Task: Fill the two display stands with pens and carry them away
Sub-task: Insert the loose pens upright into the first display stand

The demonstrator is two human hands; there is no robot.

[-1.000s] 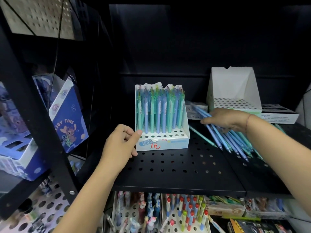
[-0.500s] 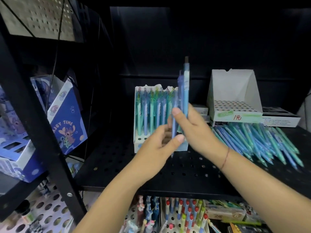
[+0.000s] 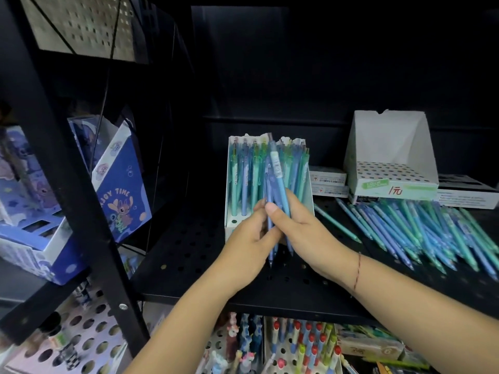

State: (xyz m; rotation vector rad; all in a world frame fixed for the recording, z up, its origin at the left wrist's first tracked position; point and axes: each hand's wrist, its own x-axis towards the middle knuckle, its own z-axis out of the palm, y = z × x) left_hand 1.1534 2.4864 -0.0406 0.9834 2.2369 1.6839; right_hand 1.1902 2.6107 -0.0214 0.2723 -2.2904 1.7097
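- Currently the left hand (image 3: 248, 244) and right hand (image 3: 305, 228) together grasp a pen bundle (image 3: 278, 184), held upright just before the nearly full stand (image 3: 232, 222).
- Risk: the tips look uneven, so pens could slip onto the shelf (image 3: 194, 252) or miss holes.
- The 2nd stand (image 3: 388, 147) is empty.

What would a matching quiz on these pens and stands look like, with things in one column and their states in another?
Things:
1 left display stand
2 right display stand
3 loose pens
4 small bunch of pens

States:
A lying flat on the shelf
B held by the left hand and right hand
C holes all empty
D holds upright pens

Pairs: 1-D, 2-C, 3-A, 4-B
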